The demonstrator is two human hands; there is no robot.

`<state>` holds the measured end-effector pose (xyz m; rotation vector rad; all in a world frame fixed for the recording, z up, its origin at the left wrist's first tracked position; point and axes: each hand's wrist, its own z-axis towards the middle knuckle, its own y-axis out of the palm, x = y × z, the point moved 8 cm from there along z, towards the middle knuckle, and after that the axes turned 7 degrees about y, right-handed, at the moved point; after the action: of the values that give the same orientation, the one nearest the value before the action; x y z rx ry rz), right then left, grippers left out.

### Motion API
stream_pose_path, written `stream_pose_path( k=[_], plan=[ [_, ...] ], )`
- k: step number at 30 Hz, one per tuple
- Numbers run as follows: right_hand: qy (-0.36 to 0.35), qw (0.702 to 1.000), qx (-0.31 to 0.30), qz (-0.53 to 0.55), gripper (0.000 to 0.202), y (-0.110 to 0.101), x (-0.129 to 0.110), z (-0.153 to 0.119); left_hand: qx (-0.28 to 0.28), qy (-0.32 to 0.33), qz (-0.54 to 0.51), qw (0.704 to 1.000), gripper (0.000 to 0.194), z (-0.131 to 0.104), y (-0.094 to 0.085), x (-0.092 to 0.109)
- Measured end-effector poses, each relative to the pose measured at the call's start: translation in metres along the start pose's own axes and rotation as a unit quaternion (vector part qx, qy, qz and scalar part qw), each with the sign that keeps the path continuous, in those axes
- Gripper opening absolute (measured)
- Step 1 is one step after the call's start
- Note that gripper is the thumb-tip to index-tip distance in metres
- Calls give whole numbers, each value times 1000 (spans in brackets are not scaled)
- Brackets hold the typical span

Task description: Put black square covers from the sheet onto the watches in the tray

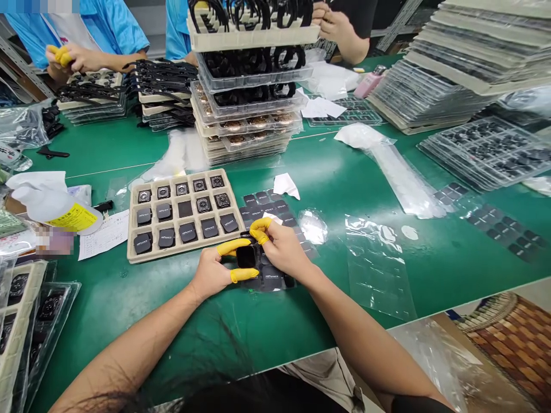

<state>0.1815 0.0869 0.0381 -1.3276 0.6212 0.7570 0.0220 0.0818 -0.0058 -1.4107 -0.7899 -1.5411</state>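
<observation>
My left hand holds a square watch case with a dark screen facing up, gripped between fingertips in yellow finger cots. At the upper right edge of the case, my right hand is pinched closed, also in yellow finger cots; what lies between those fingertips is too small to make out. Under both hands lies a sheet of black printed stickers. To the left, a beige tray carries rows of watch cases; some show their sensor backs, while others are covered by black printed squares.
Tall stacked trays of black straps and watch parts stand ahead. Clear plastic film and more sticker sheets lie right. A white bottle rests left. Tray stacks rise back right. Co-workers' hands work across the table.
</observation>
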Motion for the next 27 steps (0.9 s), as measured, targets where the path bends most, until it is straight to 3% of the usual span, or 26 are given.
stream_pose_path(
  k=[4, 8, 9, 10, 12, 15, 20, 27],
  plan=[
    [31, 999, -2, -30, 16, 7, 4, 0, -14, -8, -21, 1000, 66, -1, 3, -3],
    [46, 988, 142, 45, 8, -24, 2, -1, -22, -36, -16, 999, 66, -3, 6, -6],
    [67, 982, 148, 93, 8, -30, 5, -2, -20, -39, -9, 999, 65, -3, 6, -6],
    [93, 977, 123, 146, 9, -30, 9, -1, -12, -40, -3, 999, 64, -3, 5, -6],
    [142, 961, 8, 237, 13, -17, 12, -1, 15, -44, 1, 999, 63, -2, 1, -6],
    [190, 938, -121, 263, 17, 6, 14, -8, 29, -47, -4, 998, 63, 0, 0, -6],
    [236, 935, -134, 228, 22, 23, 26, -12, 35, -56, 16, 998, 62, 1, -1, -9],
    [271, 903, -158, 294, 23, 27, 26, -13, 24, -68, 40, 997, 63, 0, -1, -11]
  ],
)
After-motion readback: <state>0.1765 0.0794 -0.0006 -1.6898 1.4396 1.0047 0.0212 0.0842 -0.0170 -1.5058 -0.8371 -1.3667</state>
